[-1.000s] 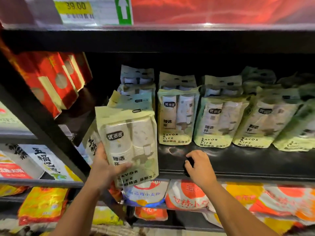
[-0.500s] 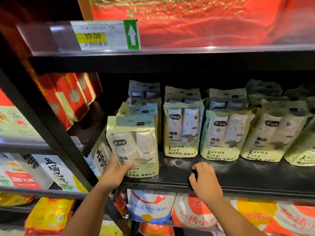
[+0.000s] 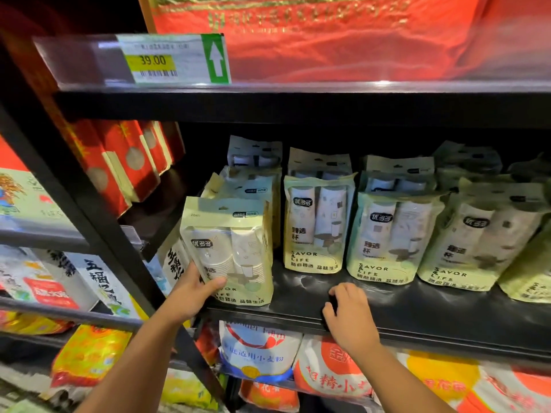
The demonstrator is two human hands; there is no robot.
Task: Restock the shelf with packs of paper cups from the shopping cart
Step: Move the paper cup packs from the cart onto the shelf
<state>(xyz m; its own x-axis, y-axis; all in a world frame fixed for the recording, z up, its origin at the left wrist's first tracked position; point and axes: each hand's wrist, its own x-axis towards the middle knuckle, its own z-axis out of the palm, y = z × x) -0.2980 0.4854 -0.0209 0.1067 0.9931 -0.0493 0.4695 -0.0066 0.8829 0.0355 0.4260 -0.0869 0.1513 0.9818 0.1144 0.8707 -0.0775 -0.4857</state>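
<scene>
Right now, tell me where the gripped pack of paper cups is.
Head view: the pack of paper cups is at the black shelf's left front edge, in the left hand.

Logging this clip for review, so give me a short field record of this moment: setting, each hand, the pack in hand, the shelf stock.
setting: shop aisle, black shelf, price tag reading 39.00 on the shelf edge above
left hand: grips the lower left of a pack of paper cups
pack position: upright at the shelf's front left; resting or not, cannot tell
right hand: on the shelf's front edge, fingers curled, no pack in it
stocked packs: upright rows beside and behind the gripped one
cart: not in view
</scene>
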